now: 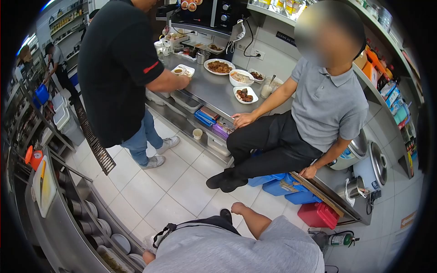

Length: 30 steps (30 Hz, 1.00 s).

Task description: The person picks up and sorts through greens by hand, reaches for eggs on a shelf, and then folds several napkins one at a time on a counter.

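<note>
My right hand (pixel 237 208) hangs above the tiled floor in front of my grey shirt, fingers curled in, with nothing seen in it. It is nearest to my black shoe (pixel 226 215). At the lower left, my left arm (pixel 148 257) shows only in part beside my body. Something whitish and see-through (pixel 149 242) lies at its end, so the fingers do not show clearly. This arm is close to the steel shelving with stacked plates (pixel 120 243). A black strap (pixel 166 230) crosses my waist.
A person in black (pixel 114 68) stands at the steel counter (pixel 207 93), hand near a white dish (pixel 183 71). Another person in a grey polo (pixel 330 102) leans against a counter. Food plates (pixel 219 67), a red container (pixel 317 214) and a cutting board with a knife (pixel 44 186) surround me.
</note>
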Each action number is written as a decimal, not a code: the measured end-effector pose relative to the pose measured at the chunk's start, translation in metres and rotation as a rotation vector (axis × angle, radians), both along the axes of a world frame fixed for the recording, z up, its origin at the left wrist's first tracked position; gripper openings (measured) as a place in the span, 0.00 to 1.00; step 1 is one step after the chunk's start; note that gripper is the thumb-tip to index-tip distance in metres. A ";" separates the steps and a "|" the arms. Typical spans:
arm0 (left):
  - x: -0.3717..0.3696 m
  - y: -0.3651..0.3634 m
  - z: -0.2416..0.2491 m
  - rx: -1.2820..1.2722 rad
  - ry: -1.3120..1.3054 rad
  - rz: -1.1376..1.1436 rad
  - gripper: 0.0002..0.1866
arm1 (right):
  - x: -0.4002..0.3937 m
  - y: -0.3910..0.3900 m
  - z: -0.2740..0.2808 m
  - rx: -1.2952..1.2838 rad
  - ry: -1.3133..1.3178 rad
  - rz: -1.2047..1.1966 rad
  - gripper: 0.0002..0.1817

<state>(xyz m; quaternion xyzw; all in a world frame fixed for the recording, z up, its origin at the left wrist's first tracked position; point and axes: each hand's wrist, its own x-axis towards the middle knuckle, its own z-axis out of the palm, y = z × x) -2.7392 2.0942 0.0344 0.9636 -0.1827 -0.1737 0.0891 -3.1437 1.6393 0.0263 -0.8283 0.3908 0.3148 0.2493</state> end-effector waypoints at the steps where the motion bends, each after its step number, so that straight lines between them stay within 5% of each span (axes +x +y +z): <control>1: -0.006 -0.021 0.040 0.004 -0.006 -0.010 0.08 | 0.003 0.003 0.009 -0.010 0.000 0.020 0.16; 3: -0.018 -0.065 0.113 -0.212 -0.057 -0.102 0.07 | 0.008 0.015 0.030 -0.017 0.004 0.036 0.16; 6: -0.011 -0.094 0.109 -0.478 -0.069 -0.105 0.08 | 0.017 0.026 0.034 0.090 -0.012 0.068 0.17; 9: 0.027 -0.096 0.020 -0.455 0.305 0.166 0.10 | 0.019 0.028 0.013 0.105 0.070 0.324 0.17; 11: 0.018 -0.127 0.070 -0.212 0.074 -0.294 0.10 | 0.021 0.020 0.016 0.098 0.037 0.338 0.17; 15: -0.001 -0.179 0.114 -0.274 0.165 -0.254 0.09 | 0.011 -0.016 -0.022 0.044 -0.053 0.360 0.17; 17: 0.010 -0.182 0.087 -0.288 0.183 -0.249 0.09 | 0.029 -0.035 0.003 0.213 0.195 0.005 0.16; 19: 0.033 -0.170 0.052 -0.431 0.269 -0.374 0.11 | 0.038 -0.056 -0.006 0.215 0.199 -0.051 0.17; 20: 0.044 -0.158 0.006 -0.265 0.233 -0.363 0.15 | 0.042 -0.069 -0.010 0.167 0.162 0.028 0.17; 26: 0.094 -0.189 0.009 -0.108 0.240 -0.378 0.21 | 0.108 -0.149 -0.033 0.113 0.045 0.114 0.16; 27: 0.094 -0.199 0.021 -0.093 0.229 -0.401 0.22 | 0.118 -0.160 -0.041 0.140 0.030 0.135 0.17; 28: 0.084 -0.224 0.084 -0.208 0.251 -0.356 0.23 | 0.129 -0.166 -0.031 0.196 0.047 0.028 0.17; 30: 0.109 -0.225 0.033 -0.151 0.263 -0.428 0.22 | 0.148 -0.179 -0.019 0.258 0.065 -0.075 0.16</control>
